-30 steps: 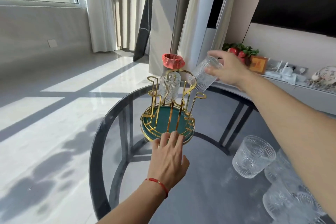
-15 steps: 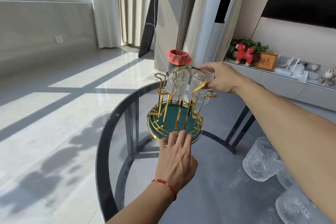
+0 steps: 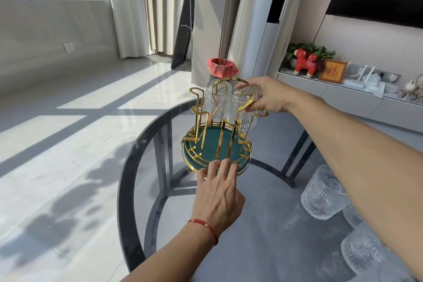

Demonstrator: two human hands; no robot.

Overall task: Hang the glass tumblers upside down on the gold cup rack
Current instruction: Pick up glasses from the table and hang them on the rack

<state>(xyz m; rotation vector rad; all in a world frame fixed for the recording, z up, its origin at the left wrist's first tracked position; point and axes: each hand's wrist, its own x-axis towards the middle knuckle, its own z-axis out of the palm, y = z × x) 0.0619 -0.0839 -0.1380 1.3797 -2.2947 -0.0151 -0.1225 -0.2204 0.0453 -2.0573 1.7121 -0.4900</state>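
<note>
The gold cup rack point(image 3: 216, 144), with a round green base and gold wire prongs, stands at the far side of a round glass table point(image 3: 263, 224). One ribbed glass tumbler point(image 3: 217, 101) hangs upside down on a back prong. My right hand point(image 3: 270, 96) grips the base of a second tumbler point(image 3: 242, 112), upside down over a prong beside the first. My left hand point(image 3: 219, 192) rests straight fingers on the rack's near rim. Several more tumblers point(image 3: 322, 192) stand on the table at the right, partly hidden by my right arm.
A bin with a red liner point(image 3: 223, 67) stands on the floor behind the rack. A low shelf at the right holds a red figurine point(image 3: 305, 62) and a framed picture point(image 3: 332, 71). The table's curved edge runs to the left of the rack.
My right hand has carried the tumbler from above the rack down over a back prong, turning it upside down. My left hand has stayed at the rack's rim.
</note>
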